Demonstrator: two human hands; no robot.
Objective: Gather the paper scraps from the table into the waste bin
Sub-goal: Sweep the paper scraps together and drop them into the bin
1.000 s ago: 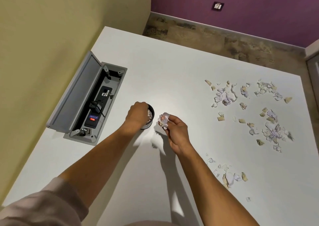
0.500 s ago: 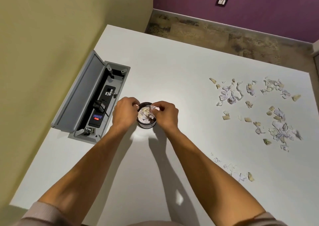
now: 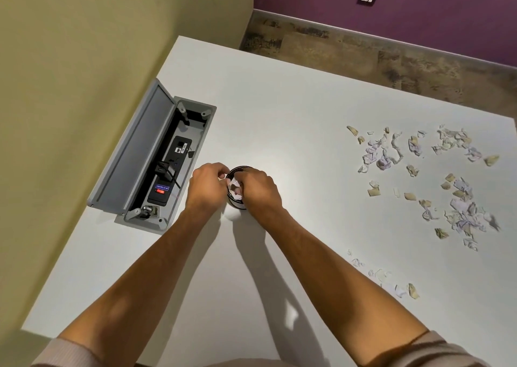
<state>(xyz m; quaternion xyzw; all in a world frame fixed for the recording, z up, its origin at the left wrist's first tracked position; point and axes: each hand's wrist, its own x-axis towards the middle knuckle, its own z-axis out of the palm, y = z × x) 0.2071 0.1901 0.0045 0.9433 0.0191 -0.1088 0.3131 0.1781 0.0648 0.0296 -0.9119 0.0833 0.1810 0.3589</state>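
A small round black waste bin (image 3: 237, 206) stands on the white table (image 3: 293, 109), left of the middle. My left hand (image 3: 208, 183) grips its left rim with curled fingers. My right hand (image 3: 258, 189) reaches over the opening from the right, fingers curled down onto crumpled paper scraps (image 3: 234, 188) inside the bin; the fingertips are hidden. Several torn scraps lie loose on the table in a far cluster (image 3: 386, 154), a right cluster (image 3: 461, 207) and a small near cluster (image 3: 391, 281).
An open grey cable box (image 3: 167, 165) with a power strip and plugs is sunk into the table just left of the bin, its lid raised toward the yellow wall. The table's far edge drops to a brown floor and purple wall.
My right hand carried a bunch of scraps left to the bin and has pushed down into its opening. My left hand stayed on the rim. The view moved slightly closer.
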